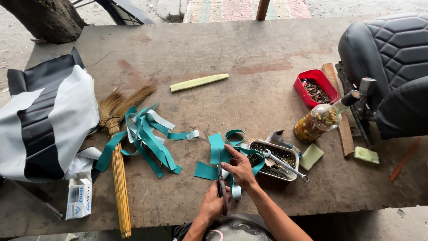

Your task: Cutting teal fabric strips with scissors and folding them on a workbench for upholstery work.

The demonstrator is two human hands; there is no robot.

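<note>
My left hand (pixel 212 204) grips a pair of scissors (pixel 220 180) near the table's front edge, blades pointing away from me. They meet a flat teal strip (pixel 216 146) of vinyl-like material. My right hand (pixel 240 168) holds that strip just to the right of the blades, with a curled loop of it (pixel 235 135) trailing behind. A cut teal piece (pixel 205 171) lies to the left of the scissors.
A pile of teal strips (pixel 149 138) and a straw broom (pixel 118 151) lie to the left, beside black and white seat covering (pixel 44 120) and a small box (pixel 79 198). To the right are a metal tray with a wrench (pixel 285 161), a bottle (pixel 318 120), a red tub (pixel 314 87) and a black seat (pixel 392 58).
</note>
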